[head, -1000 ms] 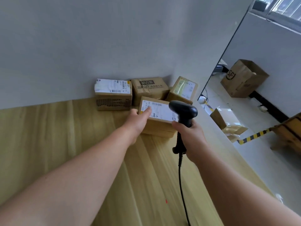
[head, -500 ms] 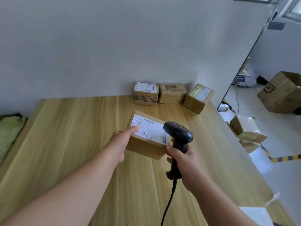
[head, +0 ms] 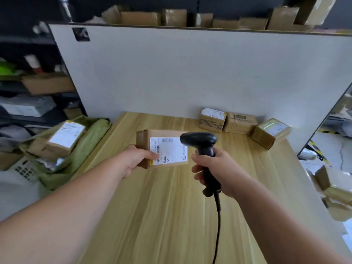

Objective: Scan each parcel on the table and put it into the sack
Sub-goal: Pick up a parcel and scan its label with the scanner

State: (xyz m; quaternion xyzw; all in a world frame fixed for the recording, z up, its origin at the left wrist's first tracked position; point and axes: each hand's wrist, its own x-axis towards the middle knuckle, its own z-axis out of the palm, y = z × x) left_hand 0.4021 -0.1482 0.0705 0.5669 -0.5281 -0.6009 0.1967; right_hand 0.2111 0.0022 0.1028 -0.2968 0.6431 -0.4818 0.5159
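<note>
My left hand [head: 133,161] holds the box [head: 167,147], right hand [head: 222,169] holds the scanner [head: 199,140]; sack [head: 91,137] lies past the desk's [head: 171,216] left edge.

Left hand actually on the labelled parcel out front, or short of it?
Touching. The head view shows the left hand gripping the parcel at its left end, with the thumb lying across the lower left corner of its label.

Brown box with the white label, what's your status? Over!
Left hand grips brown cardboard parcel, white label up. Right hand holds black corded scanner over it. Nothing blocks way to green sack.
</note>
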